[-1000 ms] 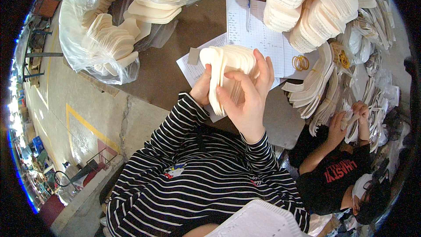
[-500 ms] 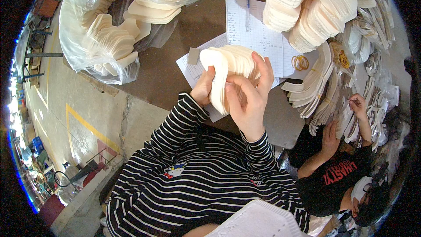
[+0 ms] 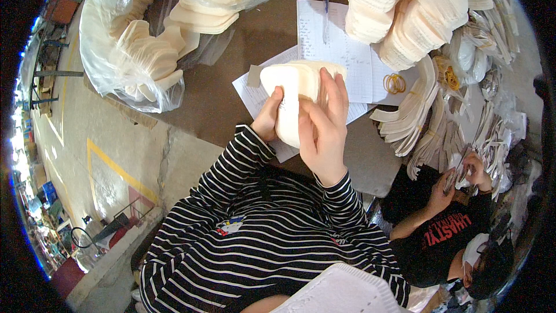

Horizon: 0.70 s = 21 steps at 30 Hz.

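Note:
Both of my hands hold a thick stack of cream, sole-shaped flat pieces (image 3: 292, 95) on edge above the brown table (image 3: 231, 87). My left hand (image 3: 267, 117) grips the stack from its left side, thumb up against it. My right hand (image 3: 323, 124) wraps over the front of the stack, fingers spread along its top edge. Under the stack lie white paper sheets (image 3: 341, 52) with handwriting and a pen (image 3: 326, 14) on them.
A clear plastic bag (image 3: 133, 52) full of cream pieces sits far left. Tall bundled stacks (image 3: 405, 17) stand at the far right, with yellow rubber bands (image 3: 395, 83) beside them. A person in a black shirt (image 3: 446, 232) works at the right, hands (image 3: 460, 177) on pale pieces.
My hands keep the same grip on the stack; the right fingers have shifted slightly over its top. The nearby person's hands have moved lower and closer together.

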Tool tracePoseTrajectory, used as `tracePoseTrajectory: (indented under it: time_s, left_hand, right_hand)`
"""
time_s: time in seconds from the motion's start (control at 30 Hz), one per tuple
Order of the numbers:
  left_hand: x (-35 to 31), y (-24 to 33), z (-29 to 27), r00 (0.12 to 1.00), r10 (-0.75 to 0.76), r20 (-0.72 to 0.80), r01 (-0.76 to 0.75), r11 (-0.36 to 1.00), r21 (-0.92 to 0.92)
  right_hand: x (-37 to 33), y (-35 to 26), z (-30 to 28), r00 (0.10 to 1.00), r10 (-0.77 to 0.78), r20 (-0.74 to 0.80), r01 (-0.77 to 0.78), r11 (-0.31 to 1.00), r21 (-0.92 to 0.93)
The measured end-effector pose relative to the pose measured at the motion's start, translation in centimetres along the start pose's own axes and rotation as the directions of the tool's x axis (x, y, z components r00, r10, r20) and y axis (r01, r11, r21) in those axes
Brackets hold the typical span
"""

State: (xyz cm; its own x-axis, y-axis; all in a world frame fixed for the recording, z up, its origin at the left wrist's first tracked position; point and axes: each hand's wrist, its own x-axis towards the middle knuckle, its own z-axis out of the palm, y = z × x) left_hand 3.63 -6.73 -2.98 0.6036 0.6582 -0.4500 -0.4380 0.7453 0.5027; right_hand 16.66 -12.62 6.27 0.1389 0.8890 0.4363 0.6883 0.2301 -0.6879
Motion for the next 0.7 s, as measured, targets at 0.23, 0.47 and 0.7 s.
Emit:
tracePoseTrajectory:
  time_s: [0.23, 0.47, 0.7]
  left_hand:
    - [-0.3, -1.6, -2.9, 0.948, 0.074, 0.310, -0.018, 0.984, -0.178]
    - [-0.9, -0.6, -3.0, 0.981, -0.022, 0.190, 0.062, 0.977, -0.206]
    - [-0.6, -0.1, 0.0, 0.989, 0.107, 0.103, -0.103, 0.994, -0.042]
  right_hand:
    - [-0.1, 0.9, -1.3, 0.949, 0.316, -0.020, -0.275, 0.856, 0.438]
    - [-2.4, 3.3, -7.1, 0.752, 0.635, -0.177, -0.138, 0.415, 0.899]
    - [-4.8, 4.9, -8.2, 0.859, 0.479, -0.181, -0.497, 0.865, -0.069]
